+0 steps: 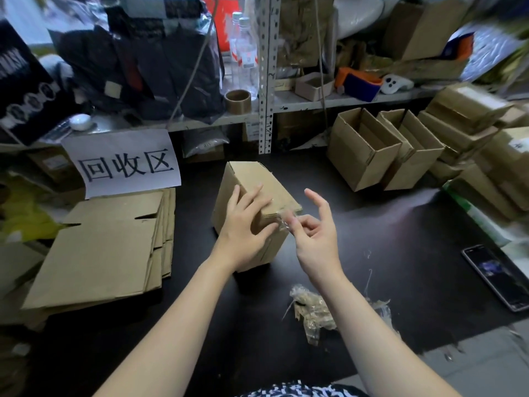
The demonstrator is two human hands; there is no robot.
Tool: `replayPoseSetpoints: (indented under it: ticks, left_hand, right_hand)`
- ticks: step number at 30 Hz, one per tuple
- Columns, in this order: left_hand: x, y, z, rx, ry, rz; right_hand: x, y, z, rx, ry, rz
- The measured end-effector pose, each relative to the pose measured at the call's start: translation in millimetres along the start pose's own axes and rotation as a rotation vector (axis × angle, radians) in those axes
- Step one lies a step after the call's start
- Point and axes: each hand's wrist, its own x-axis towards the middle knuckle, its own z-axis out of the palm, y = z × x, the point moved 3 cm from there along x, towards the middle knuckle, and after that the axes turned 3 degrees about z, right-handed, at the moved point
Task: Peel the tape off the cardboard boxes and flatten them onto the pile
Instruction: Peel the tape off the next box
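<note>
Dark tabletop (400,253) filled the workspace, backed by a crowded metal shelf. Nearest the person, in front of the sealed cardboard box (252,181) and a little to its right, lay one crumpled wad of peeled tape (312,310). One phone (498,277) lay face up well to the right of the box.

The box stood on end at the middle of the table, closed, so its contents could not be seen. The left hand (243,224) lay spread over the box's near top edge, fingers fairly straight across the top and thumb against the front face. The right hand (315,236), just right of the box, pinched a strip of clear tape (284,222) between thumb and forefinger, its other fingers fanned out. The strip ran from the pinch to the box's near top corner.

Left of the box sat the pile of flattened cardboard (97,253), several sheets deep, with edges too close to count. One paper sign (126,164) hung behind the pile. Behind the box to the right stood two open boxes (360,147), side by side and touching, showing only bare inner walls. A stack of closed boxes (469,110) rose further right.

On the shelf beyond the box stood one tape roll (238,101) and two clear bottles (246,53). One small open carton (313,85), its inside hidden, sat to their right, with a white controller (396,83) beyond.
</note>
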Motion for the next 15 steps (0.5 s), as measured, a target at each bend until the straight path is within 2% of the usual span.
replayPoseSetpoints:
  ticks: [5,10,12,15]
  left_hand:
    - [-10.8,-9.3,-1.3,0.042,0.068,0.006]
    - [-27.0,-16.1,-2.4,-0.048,0.147,-0.039]
    - [-32.4,-19.2,0.8,-0.07,0.145,-0.024]
    - [-40.6,-45.4,-14.8,-0.122,0.204,-0.129]
  right_hand:
    - [-2.4,3.2,2.7,-0.018,0.012,0.033]
    - [-5.1,19.9,3.8,0.047,0.018,0.083]
    - [-8.9,24.3,3.2,0.093,0.085,0.073]
    - [-2.1,26.0,-20.1,0.306,0.236,0.084]
